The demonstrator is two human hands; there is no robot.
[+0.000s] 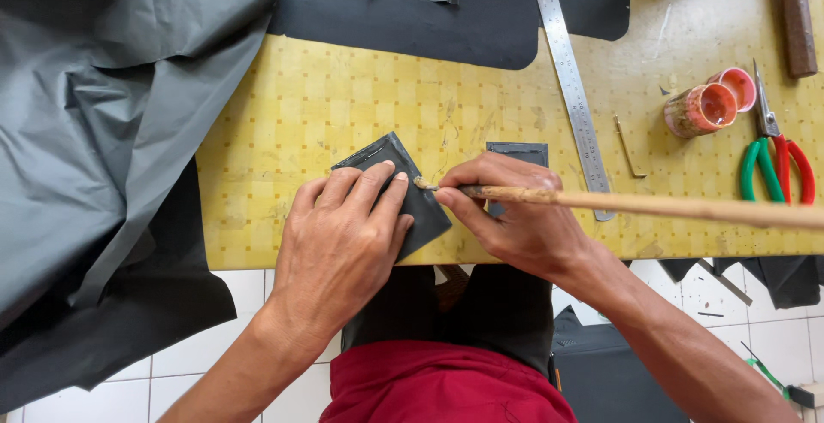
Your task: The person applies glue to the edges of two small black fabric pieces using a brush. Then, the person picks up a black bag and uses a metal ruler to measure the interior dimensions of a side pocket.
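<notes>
My left hand [343, 238] presses flat on a small dark grey folded piece of material [390, 159] lying on the yellow checked board [343, 97]. My right hand [515, 213] grips a long thin wooden stick [669, 207]. The stick's glue-caked tip [423, 184] touches the piece just beside my left fingertips. A second dark rectangular piece [518, 150] lies partly hidden behind my right hand.
A steel ruler [568, 75] lies diagonally across the board. At right stand a small open glue pot [699, 110] with its lid [736, 87], green-and-red-handled scissors [777, 161], a bent metal pin [629, 147] and a wooden handle [796, 15]. Grey sheet material [103, 114] is piled at left.
</notes>
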